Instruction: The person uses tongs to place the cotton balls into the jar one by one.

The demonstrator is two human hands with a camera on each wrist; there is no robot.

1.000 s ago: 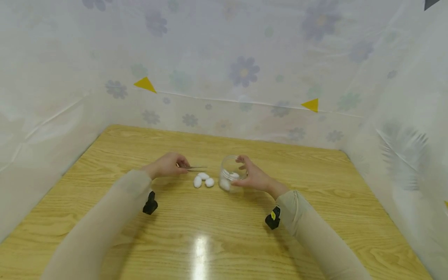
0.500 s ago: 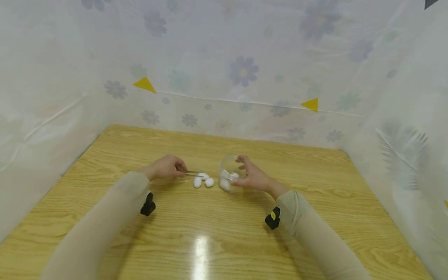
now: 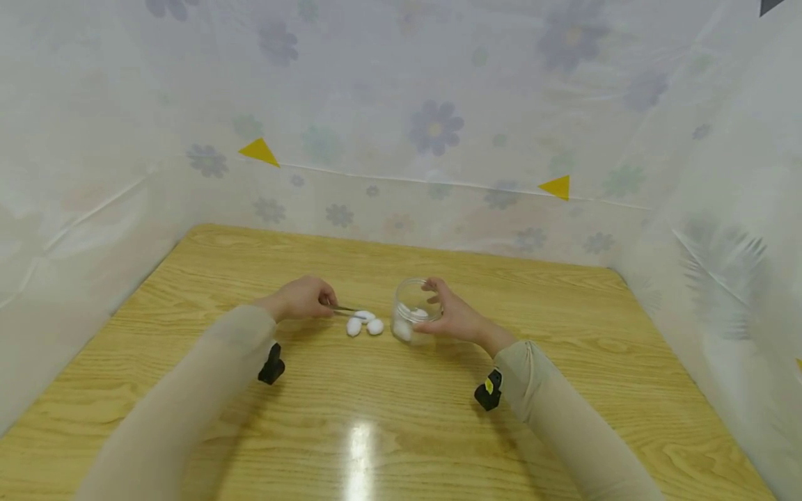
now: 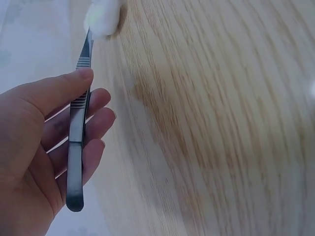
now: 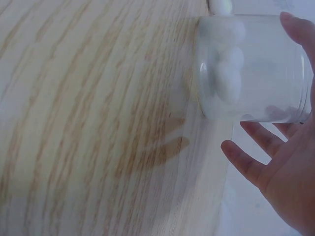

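My left hand (image 3: 305, 298) holds metal tweezers (image 4: 75, 132) between thumb and fingers, below their ridged grip. In the left wrist view the tweezer tips meet a white cotton ball (image 4: 102, 18). The head view has three cotton balls (image 3: 354, 326) grouped on the table, with the tips over the rear one (image 3: 365, 316). To their right stands a clear, lidless jar (image 3: 402, 296) with several cotton balls (image 5: 229, 81) at its bottom. My right hand (image 3: 456, 316) grips the jar near its rim, thumb on one side and fingers on the other; some fingers extend past it.
The wood-grain table (image 3: 401, 403) reaches back to a pale flowered curtain (image 3: 376, 125) that also hangs along both sides. A black wrist camera (image 3: 271, 364) sits under the left sleeve, another black camera (image 3: 489, 391) under the right.
The tweezers have come down from above the cotton balls onto the rear one. My left hand shifted left, then slightly back right. The jar and my right hand have stayed put.
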